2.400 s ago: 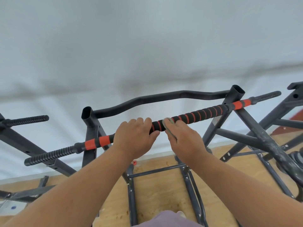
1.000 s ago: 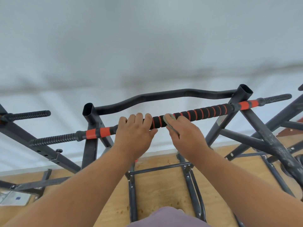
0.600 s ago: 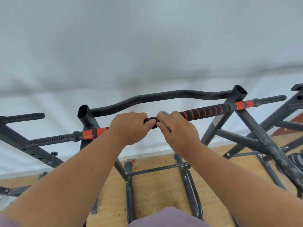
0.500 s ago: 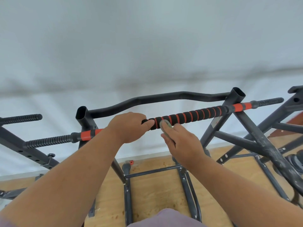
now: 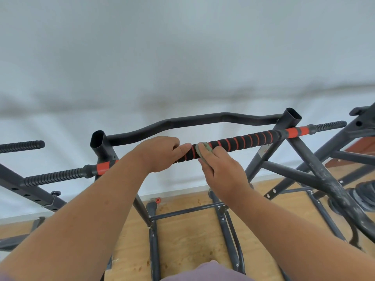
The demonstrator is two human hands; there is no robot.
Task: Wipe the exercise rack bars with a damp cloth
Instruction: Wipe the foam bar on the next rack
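A black bar with orange rings (image 5: 245, 141) runs across the dark metal exercise rack (image 5: 101, 147), rising to the right. My left hand (image 5: 162, 154) grips the padded bar near its middle, fingers wrapped over the top. Right beside it, my right hand (image 5: 221, 169) holds a small grey-green cloth (image 5: 204, 149) pressed against the bar; most of the cloth is hidden under my fingers. A curved black bar (image 5: 192, 121) spans the rack's two open-topped uprights behind.
Threaded bar ends stick out at the left (image 5: 52, 176) and right (image 5: 328, 125). A second dark frame (image 5: 332, 187) with a scuffed diagonal tube stands at the right. Below lie the rack's base rails (image 5: 188, 210) on a wooden floor (image 5: 182, 246). A white wall fills the background.
My right hand with the cloth has slid along the padded bar: left, then a little to the right again. My left hand kept its grip, and the view shifted slightly.
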